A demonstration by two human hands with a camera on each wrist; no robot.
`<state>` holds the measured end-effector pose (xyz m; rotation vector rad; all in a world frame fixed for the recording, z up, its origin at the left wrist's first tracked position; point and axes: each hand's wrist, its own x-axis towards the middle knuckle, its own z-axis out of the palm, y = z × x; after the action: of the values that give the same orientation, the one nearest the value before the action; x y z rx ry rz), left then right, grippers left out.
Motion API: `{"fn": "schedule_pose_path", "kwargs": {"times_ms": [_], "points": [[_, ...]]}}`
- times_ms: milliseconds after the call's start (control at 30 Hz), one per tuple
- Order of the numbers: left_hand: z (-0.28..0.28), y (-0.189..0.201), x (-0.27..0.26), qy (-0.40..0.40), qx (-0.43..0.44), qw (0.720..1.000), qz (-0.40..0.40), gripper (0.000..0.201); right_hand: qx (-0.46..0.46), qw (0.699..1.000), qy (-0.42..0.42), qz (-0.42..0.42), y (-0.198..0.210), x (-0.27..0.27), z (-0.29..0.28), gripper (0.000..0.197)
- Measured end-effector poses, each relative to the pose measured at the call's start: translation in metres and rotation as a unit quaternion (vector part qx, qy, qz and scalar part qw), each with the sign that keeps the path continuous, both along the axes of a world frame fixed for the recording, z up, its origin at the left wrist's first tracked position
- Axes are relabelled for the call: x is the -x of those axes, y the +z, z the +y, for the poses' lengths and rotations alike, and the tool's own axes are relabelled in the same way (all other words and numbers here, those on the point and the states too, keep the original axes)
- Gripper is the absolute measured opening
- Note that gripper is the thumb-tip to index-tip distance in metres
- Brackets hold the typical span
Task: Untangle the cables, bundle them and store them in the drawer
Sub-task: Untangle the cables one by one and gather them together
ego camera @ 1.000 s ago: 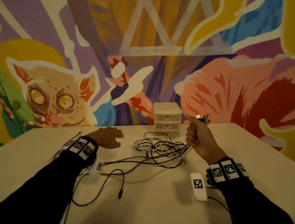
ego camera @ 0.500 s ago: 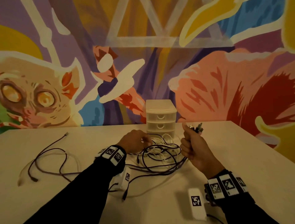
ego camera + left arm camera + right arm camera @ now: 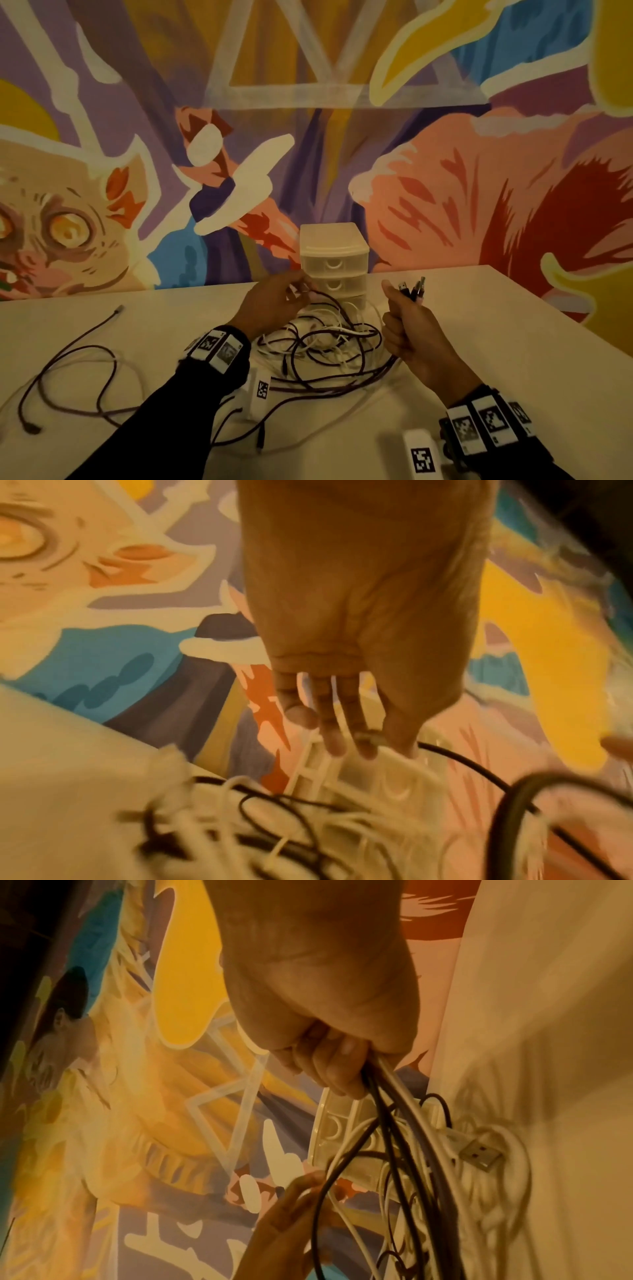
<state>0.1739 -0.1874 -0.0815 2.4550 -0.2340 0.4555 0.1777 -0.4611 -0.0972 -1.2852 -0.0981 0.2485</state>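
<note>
A tangle of dark and white cables point(image 3: 329, 346) lies mid-table in front of a small white three-drawer unit point(image 3: 334, 260), whose drawers are closed. My left hand point(image 3: 299, 291) is raised just left of the unit. Its thumb and fingers pinch a dark cable's plug point(image 3: 368, 737), and the cable trails down into the tangle. My right hand point(image 3: 400, 318) is a fist around several cable ends point(image 3: 387, 1096). Their plugs point(image 3: 411, 289) stick out above the thumb, and the cables hang from the fist into the pile.
A single dark cable point(image 3: 68, 373) lies in loose loops on the left of the table. Two white blocks with black-and-white tags lie near my forearms point(image 3: 262, 390) point(image 3: 421, 455). The painted wall stands right behind the drawer unit. The table's right edge point(image 3: 548, 308) runs diagonally.
My left hand has moved from the table's left side to the tangle and lifted a cable end toward the drawer unit. The right fist has kept its plugs and sunk slightly.
</note>
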Motion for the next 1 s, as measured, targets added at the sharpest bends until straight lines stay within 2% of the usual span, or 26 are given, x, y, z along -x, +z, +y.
{"fn": "schedule_pose_path", "kwargs": {"times_ms": [100, 167, 233, 300, 433, 500, 633, 667, 700, 767, 867, 967, 1000], "points": [[-0.007, 0.022, 0.011, -0.038, 0.223, 0.973, -0.04, 0.032, 0.04, 0.998, -0.007, -0.046, 0.01, -0.001, 0.008, 0.041], [-0.016, 0.03, 0.016, -0.051, 0.309, 0.948, -0.055, 0.037, 0.094, 0.993, -0.007, -0.074, 0.018, -0.002, 0.016, 0.033], [-0.025, 0.031, 0.02, -0.056, 0.362, 0.928, -0.067, 0.034, 0.151, 0.983, -0.007, -0.1, 0.023, -0.003, 0.025, 0.036], [-0.027, 0.026, 0.02, -0.06, 0.414, 0.906, -0.061, 0.035, 0.179, 0.975, 0.007, -0.128, 0.022, -0.001, 0.032, 0.03], [-0.03, 0.004, 0.017, -0.073, 0.503, 0.861, -0.003, 0.034, 0.149, 0.975, 0.007, -0.167, 0.012, 0.005, 0.04, 0.01], [-0.037, -0.008, 0.015, -0.086, 0.534, 0.84, 0.033, 0.026, 0.141, 0.978, 0.0, -0.152, 0.01, 0.007, 0.041, 0.012], [-0.045, -0.022, 0.006, -0.138, 0.583, 0.799, 0.05, 0.031, 0.09, 0.993, -0.031, -0.073, 0.002, -0.003, 0.033, 0.017], [-0.046, -0.022, 0.006, -0.153, 0.583, 0.797, 0.052, 0.029, 0.063, 0.996, -0.031, -0.059, 0.0, -0.006, 0.03, 0.017], [-0.047, -0.022, 0.006, -0.162, 0.567, 0.806, 0.053, 0.028, 0.033, 0.998, -0.026, -0.051, -0.003, -0.008, 0.028, 0.017], [-0.053, -0.02, 0.009, -0.157, 0.506, 0.847, 0.049, 0.031, -0.004, 0.998, -0.021, -0.053, -0.006, -0.01, 0.025, 0.019], [-0.059, -0.02, 0.012, -0.142, 0.431, 0.89, 0.038, 0.035, -0.007, 0.996, -0.014, -0.091, -0.007, -0.007, 0.027, 0.026], [-0.06, -0.02, 0.013, -0.146, 0.388, 0.909, 0.05, 0.035, 0.013, 0.994, -0.023, -0.105, -0.006, -0.003, 0.029, 0.035], [-0.06, -0.019, 0.013, -0.147, 0.374, 0.914, 0.055, 0.036, 0.014, 0.994, -0.03, -0.102, -0.005, -0.002, 0.029, 0.032]]}}
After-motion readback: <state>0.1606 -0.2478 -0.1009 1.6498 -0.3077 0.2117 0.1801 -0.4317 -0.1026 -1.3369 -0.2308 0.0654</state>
